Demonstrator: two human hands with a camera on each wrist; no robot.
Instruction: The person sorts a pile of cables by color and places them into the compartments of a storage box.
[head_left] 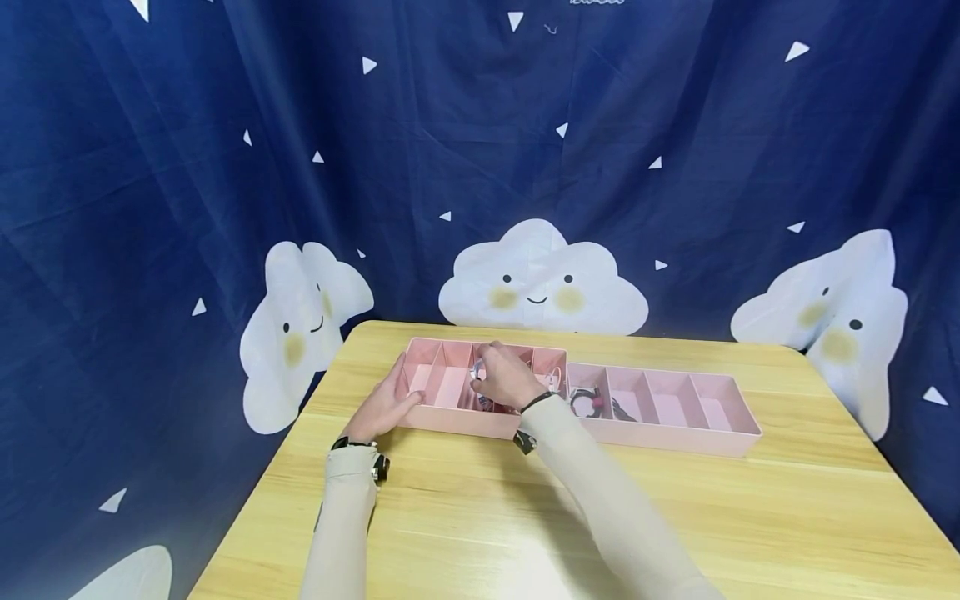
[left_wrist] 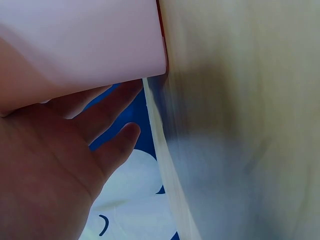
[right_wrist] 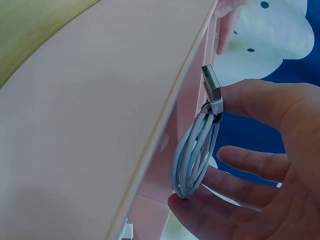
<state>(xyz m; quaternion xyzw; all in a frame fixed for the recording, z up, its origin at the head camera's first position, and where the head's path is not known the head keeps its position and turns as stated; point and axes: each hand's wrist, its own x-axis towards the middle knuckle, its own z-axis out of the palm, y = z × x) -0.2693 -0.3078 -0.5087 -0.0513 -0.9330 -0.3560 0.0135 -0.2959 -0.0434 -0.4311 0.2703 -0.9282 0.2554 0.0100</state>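
My right hand holds a coiled white USB cable over a middle compartment of the left pink divided box. In the right wrist view the cable's metal plug points up beside the thumb, and the fingertips support the coil from below. My left hand rests against the left end of the same box. In the left wrist view its fingers lie extended along the box wall. More cables sit in this box's right compartments, partly hidden by my right hand and forearm.
A paler pink divided box adjoins on the right. A dark coiled cable with a red part lies in its left compartment, and a dark cable is in the neighbouring one. Both boxes stand on a wooden table before a blue curtain.
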